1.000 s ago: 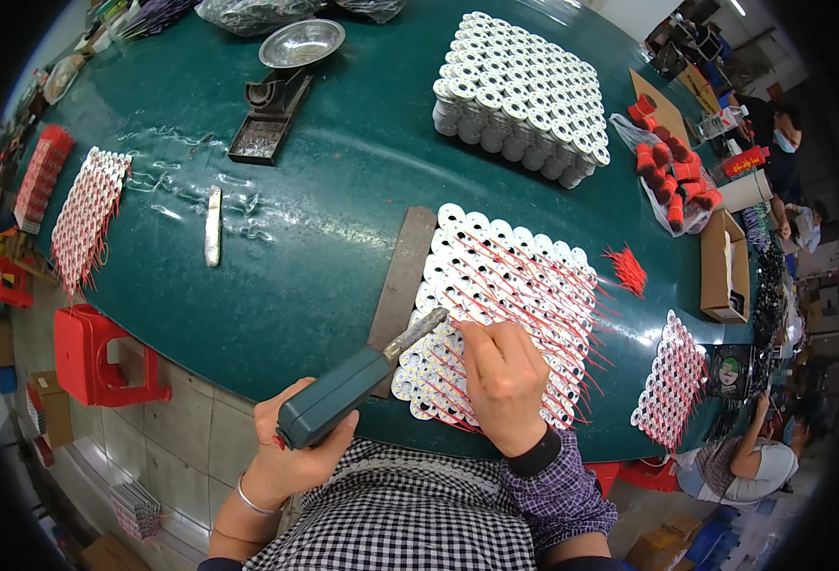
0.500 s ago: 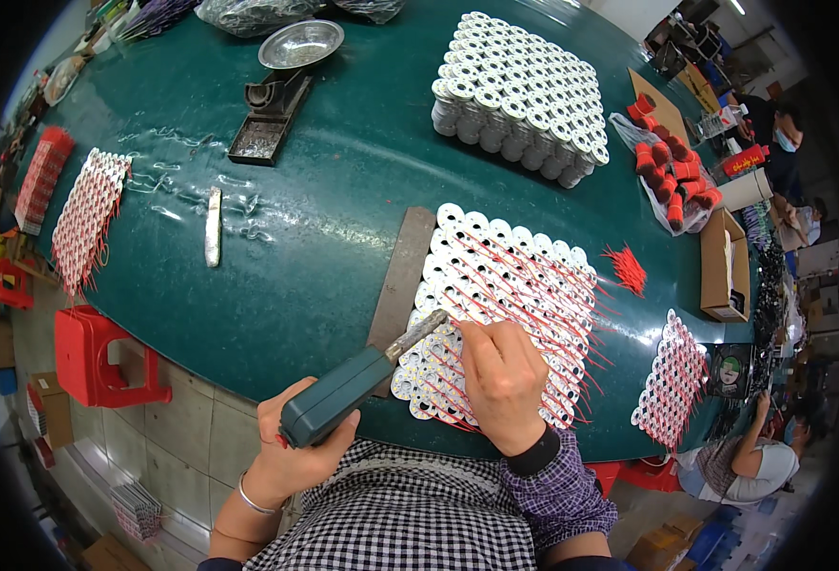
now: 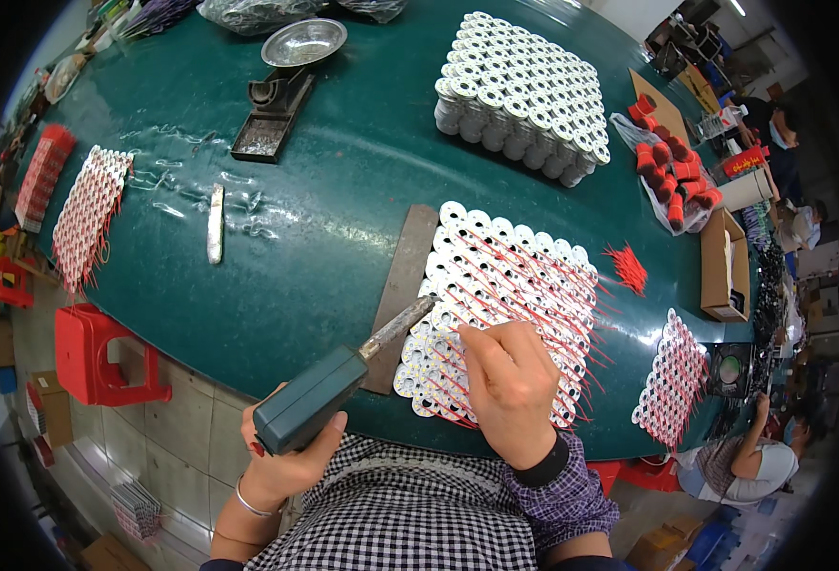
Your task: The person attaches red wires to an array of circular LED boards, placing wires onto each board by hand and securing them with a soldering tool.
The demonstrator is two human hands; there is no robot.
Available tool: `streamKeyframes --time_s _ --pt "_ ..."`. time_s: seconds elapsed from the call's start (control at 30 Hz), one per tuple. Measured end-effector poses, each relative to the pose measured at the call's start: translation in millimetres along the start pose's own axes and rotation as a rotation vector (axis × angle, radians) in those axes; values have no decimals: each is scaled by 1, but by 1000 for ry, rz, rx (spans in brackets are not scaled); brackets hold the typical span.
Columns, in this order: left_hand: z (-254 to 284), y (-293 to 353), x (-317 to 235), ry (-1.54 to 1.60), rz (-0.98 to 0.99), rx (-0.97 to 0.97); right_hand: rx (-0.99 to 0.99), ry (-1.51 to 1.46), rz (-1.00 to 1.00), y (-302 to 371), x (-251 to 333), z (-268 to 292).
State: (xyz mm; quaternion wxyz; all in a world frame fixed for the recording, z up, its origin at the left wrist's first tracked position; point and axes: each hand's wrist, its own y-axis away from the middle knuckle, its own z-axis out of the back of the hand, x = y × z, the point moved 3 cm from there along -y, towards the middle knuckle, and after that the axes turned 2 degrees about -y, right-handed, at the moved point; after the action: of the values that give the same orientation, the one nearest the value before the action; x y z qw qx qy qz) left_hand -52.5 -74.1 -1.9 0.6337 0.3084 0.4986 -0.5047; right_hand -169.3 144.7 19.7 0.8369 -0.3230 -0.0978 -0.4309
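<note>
My left hand (image 3: 291, 466) is wrapped round the dark green handle of a soldering iron (image 3: 313, 400). Its metal barrel slants up to the right, the tip by the left edge of a panel of round white circuit boards (image 3: 453, 249). Thin red wires (image 3: 524, 276) run across that panel, many sticking out past its right side. Over the lower middle of the panel, my right hand (image 3: 516, 390) has thumb and forefinger pinched on what looks like one red wire. A flat grey metal bar (image 3: 402, 285) lies along the panel's left edge.
Beyond stands a tall stack of white round-board panels (image 3: 524, 86). Loose red wires (image 3: 629, 269), bagged red spools (image 3: 671, 176) and a cardboard box (image 3: 724, 266) are at the right. Leftward lie a metal strip (image 3: 216, 224) and a scale with a steel pan (image 3: 303, 43).
The soldering iron has drawn back slightly left, its tip moving away from my right fingers. My right hand has shifted a little to the right, still pinching.
</note>
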Motion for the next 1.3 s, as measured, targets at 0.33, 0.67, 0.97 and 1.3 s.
streamKeyframes --time_s 0.33,0.67,0.97,1.3 --pt "-1 -1 2 41 -16 44 13 -42 -52 5 -7 -18" --pt "-4 -5 -3 30 28 83 2 -17 -25 7 -10 -22" --pt "-3 -4 -3 -14 48 110 0 -3 -28 7 -9 -22" --pt "2 7 0 10 60 15 2 -15 -67 6 -6 -20"
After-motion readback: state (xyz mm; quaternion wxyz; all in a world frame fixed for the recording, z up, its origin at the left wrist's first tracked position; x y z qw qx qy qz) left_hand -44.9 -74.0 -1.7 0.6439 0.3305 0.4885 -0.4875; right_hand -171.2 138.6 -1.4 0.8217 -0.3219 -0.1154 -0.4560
